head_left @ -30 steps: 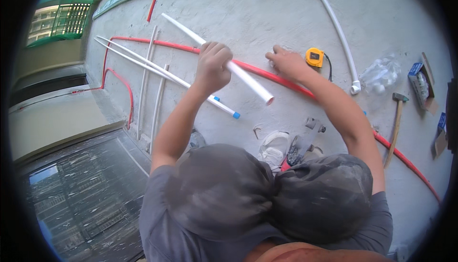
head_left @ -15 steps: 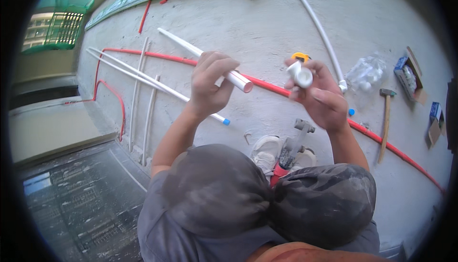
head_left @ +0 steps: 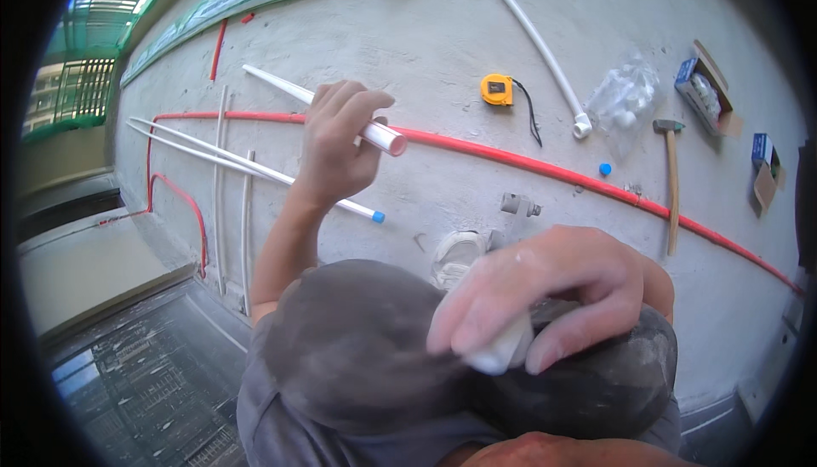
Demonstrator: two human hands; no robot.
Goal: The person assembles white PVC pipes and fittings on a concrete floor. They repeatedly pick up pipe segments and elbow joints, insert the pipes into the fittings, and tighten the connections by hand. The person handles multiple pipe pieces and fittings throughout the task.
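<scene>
Wrapped around a long white plastic pipe (head_left: 277, 83) near its close end is my left hand (head_left: 340, 137). The pipe's open end points right toward me and its far end slants away to the upper left. Low over my right knee, my right hand (head_left: 566, 276) has its fingers curled around a white pipe fitting (head_left: 504, 350), which is mostly covered and a little blurred. Beyond the right hand, the grey metal head of a tool (head_left: 519, 205) shows above my shoe (head_left: 459, 254); its remainder is hidden.
A red pipe (head_left: 477, 150) runs across the floor. Right of centre lie a yellow tape measure (head_left: 496, 89), a white pipe with elbow (head_left: 545, 50), a plastic bag (head_left: 628, 93), a blue cap (head_left: 605, 168), a hammer (head_left: 672, 178) and two boxes (head_left: 705, 88). Several white pipes (head_left: 247, 169) lie left.
My right hand has come down and toward me with the white fitting, from above the floor to over my knee. My left hand still grips the pipe; the view has shifted slightly.
</scene>
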